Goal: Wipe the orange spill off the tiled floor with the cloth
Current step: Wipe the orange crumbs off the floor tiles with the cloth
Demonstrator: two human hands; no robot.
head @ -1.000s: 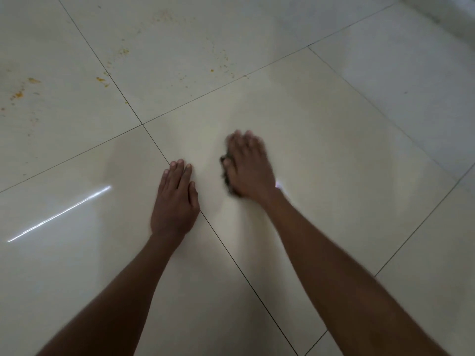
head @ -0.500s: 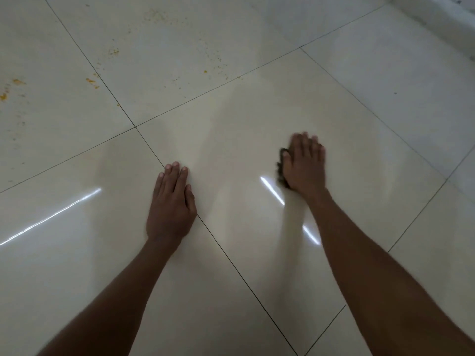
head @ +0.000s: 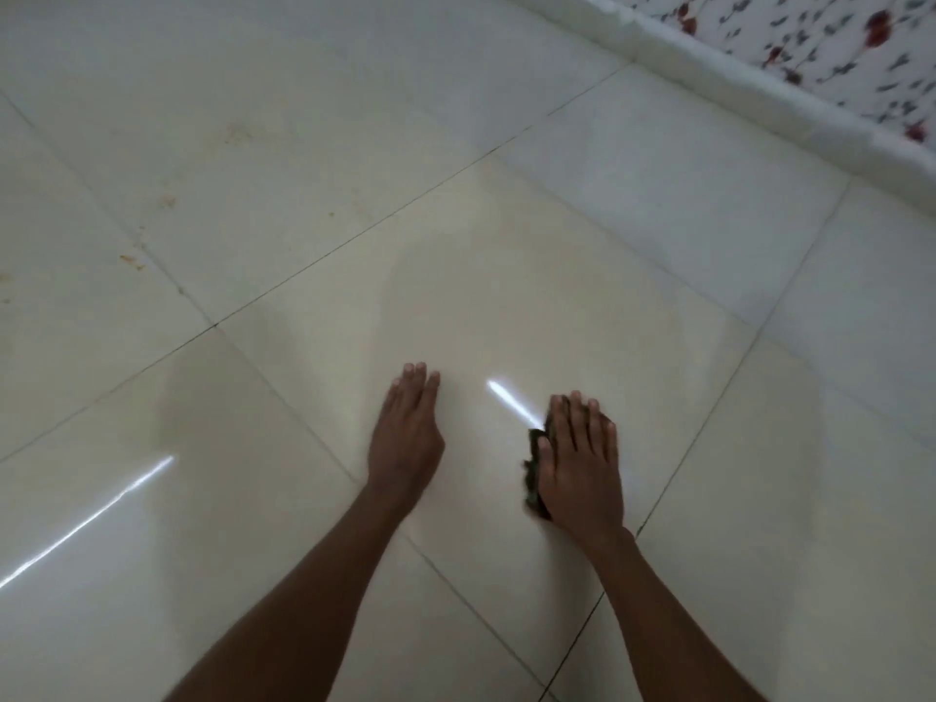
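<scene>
Two hands and one cloth are counted on a floor [head: 582,276] of large pale glossy tiles. The left hand [head: 406,432] is laid flat on the floor, fingers straight and held together, nothing under it or in it. The right hand [head: 580,458] is pressed palm-down on the cloth [head: 535,468], fingers extended and slightly spread; only a dark, crumpled edge of the cloth is seen, protruding at the thumb side. The two hands are set near each other on the same tile, apart. Several small orange spill [head: 132,260] marks are noted on the tiles at far left, well apart from the cloth. One flower-patterned fabric [head: 861,48] is recorded at upper right.
</scene>
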